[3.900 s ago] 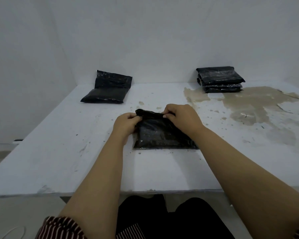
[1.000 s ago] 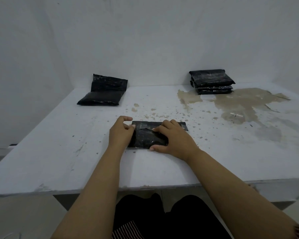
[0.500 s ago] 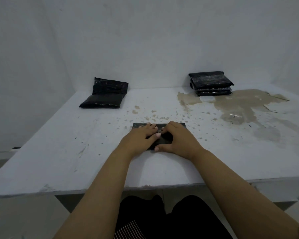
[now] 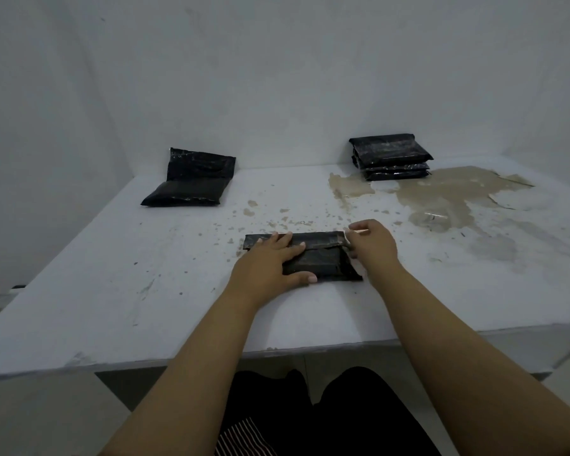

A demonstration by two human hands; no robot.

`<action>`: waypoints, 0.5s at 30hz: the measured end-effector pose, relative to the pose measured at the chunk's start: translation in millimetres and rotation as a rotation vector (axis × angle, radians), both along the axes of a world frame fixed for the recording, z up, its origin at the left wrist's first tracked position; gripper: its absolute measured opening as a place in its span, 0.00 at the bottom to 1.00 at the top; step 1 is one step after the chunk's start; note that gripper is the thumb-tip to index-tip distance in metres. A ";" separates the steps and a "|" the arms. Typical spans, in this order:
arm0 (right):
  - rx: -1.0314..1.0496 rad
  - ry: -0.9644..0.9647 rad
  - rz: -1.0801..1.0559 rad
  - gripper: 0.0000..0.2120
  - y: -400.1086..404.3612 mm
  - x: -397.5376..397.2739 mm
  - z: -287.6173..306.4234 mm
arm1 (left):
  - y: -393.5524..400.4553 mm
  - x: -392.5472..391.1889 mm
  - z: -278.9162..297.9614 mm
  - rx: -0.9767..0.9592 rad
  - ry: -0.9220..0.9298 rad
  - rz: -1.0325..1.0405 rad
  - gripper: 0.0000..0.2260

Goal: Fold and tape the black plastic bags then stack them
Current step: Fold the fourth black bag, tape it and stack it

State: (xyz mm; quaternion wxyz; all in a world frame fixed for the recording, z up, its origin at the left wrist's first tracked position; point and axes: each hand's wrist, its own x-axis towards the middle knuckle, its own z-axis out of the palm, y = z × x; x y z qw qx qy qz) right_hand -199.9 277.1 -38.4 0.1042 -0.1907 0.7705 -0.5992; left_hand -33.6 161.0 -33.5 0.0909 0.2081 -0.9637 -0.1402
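Black folded bag is pressed flat on the desk by the released left hand; its right end is pinched by the right hand. If released early, the fold may spring open.

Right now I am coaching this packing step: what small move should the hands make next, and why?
Probably run the right hand along the folded bag's flap to press it sealed. The left hand lies flat pinning the bag, while the right pinches its right end, where the flap edge looks slightly raised.

My white, worn tabletop with brownish peeling patches sits against plain white walls; pale floor, possibly tiled.
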 end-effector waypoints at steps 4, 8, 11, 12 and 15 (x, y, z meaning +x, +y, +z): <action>0.040 -0.182 0.094 0.15 -3.8 -13.2 4.6 | 3.1 -2.2 3.8 -0.015 -0.044 -0.006 0.33; 0.034 -0.193 0.088 0.13 -5.8 -22.6 7.2 | 5.7 -13.1 8.0 -0.037 -0.089 0.017 0.33; 0.058 -0.099 0.053 0.08 -7.7 -27.1 6.3 | 0.8 -28.6 4.4 -0.066 -0.078 0.010 0.34; 0.075 -0.052 0.042 0.07 -9.0 -29.1 4.8 | 1.1 -34.0 3.9 -0.083 -0.074 0.000 0.34; 0.148 0.057 0.019 0.05 -12.3 -35.0 1.8 | 6.8 -45.5 3.1 -0.057 -0.056 -0.007 0.34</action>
